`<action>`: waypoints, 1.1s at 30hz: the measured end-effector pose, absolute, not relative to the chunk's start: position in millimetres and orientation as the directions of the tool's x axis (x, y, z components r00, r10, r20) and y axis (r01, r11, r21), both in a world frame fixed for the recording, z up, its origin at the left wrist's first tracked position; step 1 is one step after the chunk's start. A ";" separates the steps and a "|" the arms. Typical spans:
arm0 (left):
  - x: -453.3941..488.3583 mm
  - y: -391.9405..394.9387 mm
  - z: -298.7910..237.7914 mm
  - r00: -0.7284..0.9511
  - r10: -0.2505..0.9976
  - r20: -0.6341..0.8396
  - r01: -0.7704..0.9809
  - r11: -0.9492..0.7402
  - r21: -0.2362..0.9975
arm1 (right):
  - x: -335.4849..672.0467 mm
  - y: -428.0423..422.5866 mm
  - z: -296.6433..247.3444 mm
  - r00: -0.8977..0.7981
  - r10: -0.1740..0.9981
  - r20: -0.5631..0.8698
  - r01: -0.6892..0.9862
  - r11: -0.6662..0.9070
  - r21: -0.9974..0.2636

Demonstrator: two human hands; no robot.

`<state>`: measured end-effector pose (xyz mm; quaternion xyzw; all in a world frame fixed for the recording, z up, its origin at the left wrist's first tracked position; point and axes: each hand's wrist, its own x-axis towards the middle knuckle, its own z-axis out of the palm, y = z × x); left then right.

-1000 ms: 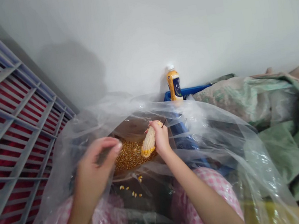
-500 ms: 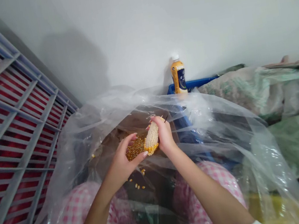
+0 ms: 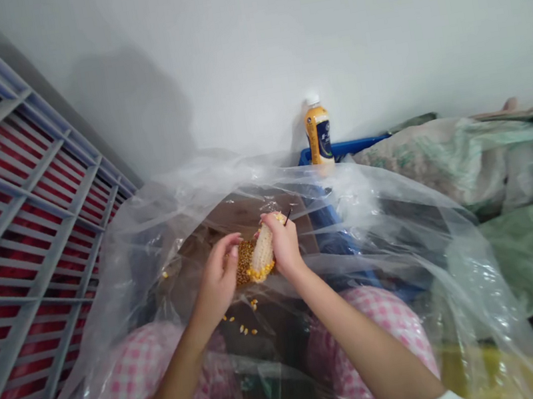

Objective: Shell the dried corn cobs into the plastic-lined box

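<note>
We hold a half-bare corn cob (image 3: 259, 256) low in front of us, over our knees, with its ridged, pitted white core showing between rows of glossy yellow kernels. Our right hand (image 3: 284, 244) is clenched around the cob's far end, and a thin dark pin (image 3: 288, 216) sticks out just past those fingers. Our left hand (image 3: 216, 281) grips the darker, kernel-covered end, its fingers curved against the bumpy rows.

Both hands work inside a large, crinkled, transparent plastic bag (image 3: 393, 233), whose thin film catches the light in soft folds. Loose yellow kernels (image 3: 241, 329) lie scattered on the plastic just below the cob. Beneath it, pink-and-white checked fabric (image 3: 143, 381) covers our knees.

To the left stands a grey lattice rack (image 3: 8, 200) with red slats behind its bars. Ahead, against a smooth white wall (image 3: 272, 43), an orange-and-white plastic bottle (image 3: 319, 134) stands upright beside the rim of a blue plastic crate (image 3: 344, 149). To the right, a heap of rumpled green woven sacking (image 3: 520, 240) sprawls in heavy folds.
</note>
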<state>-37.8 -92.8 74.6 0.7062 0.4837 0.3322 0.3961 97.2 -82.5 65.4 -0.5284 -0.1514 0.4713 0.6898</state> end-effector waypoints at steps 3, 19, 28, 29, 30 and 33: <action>-44.5 -89.4 79.8 0.282 0.957 0.068 0.438 -0.192 0.878 | 103.1 -79.2 68.2 0.540 0.776 -0.326 -0.496 -0.019 -0.868; -40.3 -93.5 69.0 0.317 0.930 0.185 0.510 -0.332 0.794 | 87.6 -84.3 48.4 0.561 0.795 -0.231 -0.266 -0.092 -0.960; -41.6 -102.9 83.7 0.489 0.872 0.033 0.610 -0.369 0.701 | 94.1 -81.1 45.5 0.571 0.796 -0.200 -0.236 -0.075 -0.969; -40.7 -103.7 84.5 0.483 0.876 0.004 0.619 -0.344 0.706 | 94.3 -81.1 45.2 0.568 0.798 -0.201 -0.235 -0.077 -0.969; -40.5 -103.8 85.2 0.480 0.877 -0.020 0.623 -0.324 0.712 | 94.5 -80.9 45.0 0.566 0.799 -0.203 -0.234 -0.080 -0.969; -42.6 -101.7 85.7 0.493 0.869 -0.043 0.610 -0.310 0.729 | 95.6 -80.2 44.9 0.566 0.795 -0.217 -0.241 -0.093 -0.966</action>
